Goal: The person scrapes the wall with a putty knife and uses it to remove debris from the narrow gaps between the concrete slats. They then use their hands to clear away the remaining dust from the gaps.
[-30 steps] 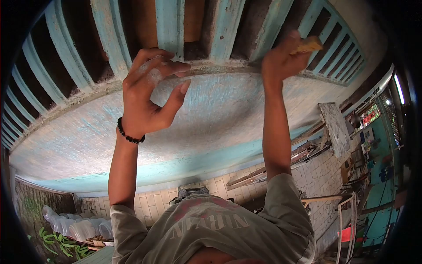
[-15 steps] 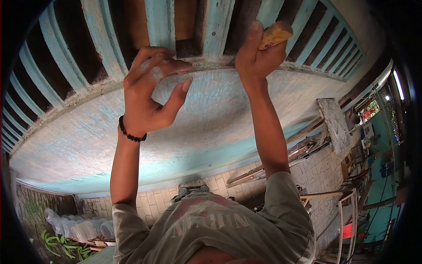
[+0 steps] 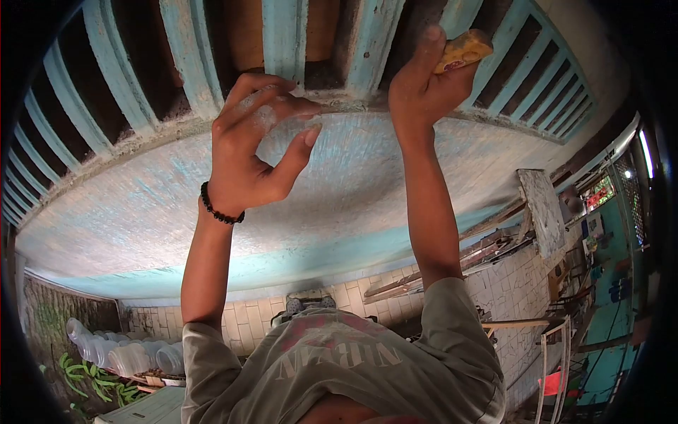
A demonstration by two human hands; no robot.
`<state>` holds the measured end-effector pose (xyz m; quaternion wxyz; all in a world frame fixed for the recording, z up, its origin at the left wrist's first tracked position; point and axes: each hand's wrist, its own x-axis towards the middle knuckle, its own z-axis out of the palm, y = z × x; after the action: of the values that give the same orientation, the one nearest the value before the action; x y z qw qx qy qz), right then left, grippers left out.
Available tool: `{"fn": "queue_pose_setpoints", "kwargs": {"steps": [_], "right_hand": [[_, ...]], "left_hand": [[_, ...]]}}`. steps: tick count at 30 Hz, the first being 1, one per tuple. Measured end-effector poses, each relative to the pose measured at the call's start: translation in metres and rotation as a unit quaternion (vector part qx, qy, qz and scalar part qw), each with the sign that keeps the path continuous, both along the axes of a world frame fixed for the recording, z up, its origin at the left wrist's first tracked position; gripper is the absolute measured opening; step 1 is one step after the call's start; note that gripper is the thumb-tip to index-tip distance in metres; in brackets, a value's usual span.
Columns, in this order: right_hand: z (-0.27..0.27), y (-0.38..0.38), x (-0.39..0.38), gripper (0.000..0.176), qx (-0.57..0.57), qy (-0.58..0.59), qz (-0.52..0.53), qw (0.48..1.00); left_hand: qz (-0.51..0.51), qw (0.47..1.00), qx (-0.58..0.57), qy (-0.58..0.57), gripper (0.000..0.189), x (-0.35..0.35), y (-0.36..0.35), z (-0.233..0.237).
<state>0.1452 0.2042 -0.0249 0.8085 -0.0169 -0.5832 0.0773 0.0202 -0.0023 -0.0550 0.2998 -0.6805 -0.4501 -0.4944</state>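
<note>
My left hand [image 3: 258, 145] is raised near the sill below the blue slats, its fingers curved and the thumb apart. White suds sit on its fingers, and nothing is held in it. A black beaded bracelet [image 3: 219, 206] circles that wrist. My right hand [image 3: 429, 88], up against the slats further right, grips a yellow sponge [image 3: 462, 53] with a dark, worn face. Thumb and fingers close around the sponge's near end; part of it is hidden by the hand. Behind both hands stand the worn light-blue slats [image 3: 284, 42], with dark gaps between them.
Below the slats runs a faded blue-white wall [image 3: 332, 177]. Clear plastic containers [image 3: 127, 353] and green plants [image 3: 92, 378] are at the lower left. Wooden planks [image 3: 402, 286] lie along the tiled floor [image 3: 247, 318]. A board [image 3: 540, 212] leans at the right, near a wooden frame [image 3: 554, 367].
The view has shifted slightly, so both hands and the slats appear further right. My right hand still grips the sponge; my left hand keeps nearly the same pose.
</note>
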Motion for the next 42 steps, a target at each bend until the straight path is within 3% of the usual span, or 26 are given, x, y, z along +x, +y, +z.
{"fn": "queue_pose_setpoints", "kwargs": {"steps": [7,10,13,16,19,25,31,34,37,40,42], "right_hand": [[-0.006,-0.012,-0.015,0.03,0.033,-0.04,-0.014,0.999],[-0.002,-0.004,-0.006,0.03,-0.012,-0.021,0.016,1.0],[0.011,0.0,-0.014,0.028,0.068,0.037,-0.021,0.997],[0.001,-0.018,-0.027,0.027,0.021,-0.055,0.05,0.997],[-0.003,-0.02,-0.022,0.026,0.021,-0.073,0.008,0.997],[0.006,-0.002,-0.025,0.027,0.065,-0.002,0.037,0.997],[-0.008,-0.025,-0.024,0.028,0.027,-0.066,0.02,0.997],[0.003,-0.014,-0.017,0.026,0.064,-0.028,0.008,0.998],[0.002,-0.034,-0.034,0.025,-0.007,0.033,0.069,0.997],[0.0,-0.042,-0.04,0.025,0.044,-0.021,-0.007,0.999],[0.0,-0.041,-0.037,0.025,0.049,-0.038,0.021,0.998]], "left_hand": [[-0.004,1.0,0.016,0.009,0.022,-0.002,0.002,0.001],[-0.002,1.0,0.015,0.003,0.021,-0.004,-0.001,0.0],[0.007,1.0,-0.003,-0.003,0.022,-0.007,-0.002,-0.002],[0.007,1.0,-0.003,-0.004,0.022,-0.007,0.002,-0.002],[0.002,1.0,0.0,0.001,0.022,-0.006,0.002,-0.004],[0.012,1.0,-0.004,-0.011,0.021,-0.01,-0.002,-0.004],[0.011,1.0,0.004,-0.014,0.021,-0.009,-0.005,-0.003],[0.015,1.0,0.007,-0.01,0.022,-0.012,-0.007,-0.004],[0.027,1.0,0.009,-0.009,0.022,-0.014,-0.009,-0.001],[0.03,0.999,0.014,-0.017,0.021,-0.01,-0.009,0.001],[0.035,0.999,0.02,-0.013,0.02,-0.011,-0.01,-0.001]]}}
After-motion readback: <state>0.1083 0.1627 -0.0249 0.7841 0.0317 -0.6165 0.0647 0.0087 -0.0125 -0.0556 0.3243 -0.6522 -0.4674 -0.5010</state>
